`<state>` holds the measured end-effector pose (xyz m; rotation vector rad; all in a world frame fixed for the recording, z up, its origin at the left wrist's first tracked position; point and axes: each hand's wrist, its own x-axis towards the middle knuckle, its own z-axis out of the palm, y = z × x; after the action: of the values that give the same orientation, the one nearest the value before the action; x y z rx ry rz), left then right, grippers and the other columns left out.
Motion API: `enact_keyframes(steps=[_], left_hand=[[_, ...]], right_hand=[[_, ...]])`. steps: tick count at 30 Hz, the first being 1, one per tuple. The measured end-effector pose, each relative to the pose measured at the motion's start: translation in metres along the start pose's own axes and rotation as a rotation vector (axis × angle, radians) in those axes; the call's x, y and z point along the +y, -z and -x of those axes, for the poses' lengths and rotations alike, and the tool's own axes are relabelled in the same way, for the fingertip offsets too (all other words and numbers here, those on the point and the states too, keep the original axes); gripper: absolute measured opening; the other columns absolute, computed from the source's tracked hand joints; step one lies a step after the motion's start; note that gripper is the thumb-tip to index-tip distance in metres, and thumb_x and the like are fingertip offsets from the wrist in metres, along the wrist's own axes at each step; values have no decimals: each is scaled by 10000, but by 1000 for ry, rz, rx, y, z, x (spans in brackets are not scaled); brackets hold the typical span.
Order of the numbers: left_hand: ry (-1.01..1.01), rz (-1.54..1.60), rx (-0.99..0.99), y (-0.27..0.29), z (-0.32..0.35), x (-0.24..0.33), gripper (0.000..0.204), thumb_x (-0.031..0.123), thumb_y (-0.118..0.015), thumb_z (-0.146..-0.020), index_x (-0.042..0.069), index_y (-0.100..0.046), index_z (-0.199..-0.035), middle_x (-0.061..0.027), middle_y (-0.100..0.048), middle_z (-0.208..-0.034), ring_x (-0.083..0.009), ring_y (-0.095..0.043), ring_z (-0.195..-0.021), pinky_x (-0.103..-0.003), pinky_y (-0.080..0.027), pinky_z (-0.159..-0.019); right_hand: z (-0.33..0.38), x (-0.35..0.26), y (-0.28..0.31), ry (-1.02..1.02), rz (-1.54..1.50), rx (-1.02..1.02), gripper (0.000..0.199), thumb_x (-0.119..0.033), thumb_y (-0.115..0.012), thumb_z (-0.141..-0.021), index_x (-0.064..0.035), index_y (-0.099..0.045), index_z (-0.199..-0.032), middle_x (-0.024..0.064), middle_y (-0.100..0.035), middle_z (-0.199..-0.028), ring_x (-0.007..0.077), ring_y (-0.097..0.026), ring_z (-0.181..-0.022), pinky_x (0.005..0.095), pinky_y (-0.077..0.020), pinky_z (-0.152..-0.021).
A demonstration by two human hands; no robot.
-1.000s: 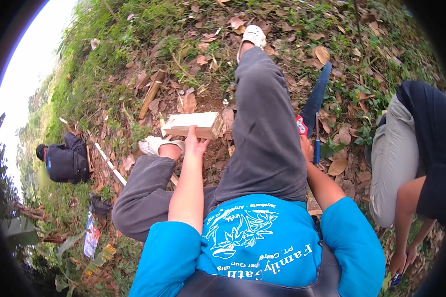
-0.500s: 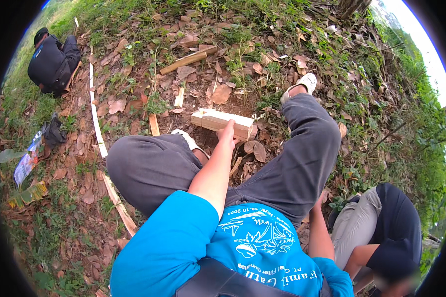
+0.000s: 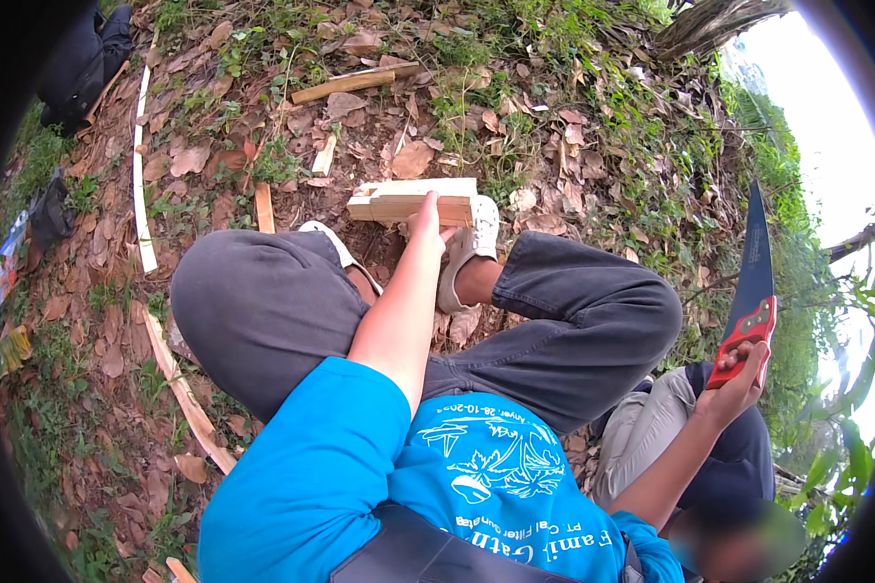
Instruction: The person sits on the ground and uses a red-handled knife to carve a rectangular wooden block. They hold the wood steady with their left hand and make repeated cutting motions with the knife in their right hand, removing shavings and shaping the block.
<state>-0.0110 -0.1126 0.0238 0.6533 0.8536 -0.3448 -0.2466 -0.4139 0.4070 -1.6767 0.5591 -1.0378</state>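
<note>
My left hand (image 3: pixel 428 225) grips a pale, squared wooden block (image 3: pixel 391 202) by its near side, thumb against the face and most fingers hidden behind it. The block lies roughly crosswise beyond my bent legs, with a notch near its left end. Out at the right, my right hand (image 3: pixel 741 374) is wrapped round the red handle of a handsaw (image 3: pixel 753 255). Its dark blade points away from me, well apart from the block. My right foot in a white clog (image 3: pixel 480 231) is close to the block's right end.
Dry leaves and grass cover the sloping ground. A split wood piece (image 3: pixel 345 85) and smaller offcuts (image 3: pixel 325 155) lie beyond the block. Long pale strips (image 3: pixel 142 204) run along the left. One person (image 3: pixel 642 437) crouches at lower right, another (image 3: pixel 80 68) sits at upper left.
My right hand has come up from beside my hip, bringing the handsaw into view. My right foot has drawn inward to the block, and that knee has dropped outward. My left hand keeps its grip.
</note>
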Motion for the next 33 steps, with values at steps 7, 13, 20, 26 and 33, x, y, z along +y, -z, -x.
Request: enact_keyframes(steps=[7, 13, 20, 26, 33], left_hand=[[-23, -345, 163, 5, -21, -7, 948, 563, -829, -785, -17, -437, -1425, -179, -598, -1323, -320, -674, -1061, -514, -488, -926], [-49, -446, 344, 18, -21, -1, 1169, 456, -903, -743, 2, -99, -1460, -187, -594, -1264, -293, -648, -1108, -486, -518, -894], [111, -309, -45, 62, 1, 14, 753, 400, -776, -849, 81, -352, -1383, -74, -609, -1248, -235, -624, -1086, -464, -453, -974], [30, -343, -94, 95, 7, 25, 430, 385, -638, -856, 117, -604, -1190, -31, -638, -1195, -223, -618, -1041, -424, -475, -898], [15, -461, 13, 95, 9, 26, 284, 309, -649, -825, 151, -669, -1060, 0, -644, -1071, -170, -599, -907, -384, -469, -829]], right_hand=[[64, 4, -82, -279, -264, -460, 298, -284, -586, -1068, -10, -596, -954, 20, -532, -740, 87, -499, -594, 223, -415, -520], [154, 57, -194, -468, -169, -876, 245, -253, -633, -1045, -21, -633, -967, -31, -555, -673, 43, -499, -532, 214, -402, -478], [183, 103, -247, -411, 12, -1010, 329, -284, -659, -1032, -30, -643, -824, -47, -541, -644, 25, -470, -561, 227, -354, -506], [197, 117, -251, -429, -9, -1047, 312, -307, -645, -1040, -55, -606, -859, -42, -537, -602, 34, -465, -468, 211, -352, -435], [201, 119, -246, -425, 31, -1022, 305, -266, -658, -1029, -30, -637, -836, -48, -548, -642, 29, -468, -561, 221, -366, -514]])
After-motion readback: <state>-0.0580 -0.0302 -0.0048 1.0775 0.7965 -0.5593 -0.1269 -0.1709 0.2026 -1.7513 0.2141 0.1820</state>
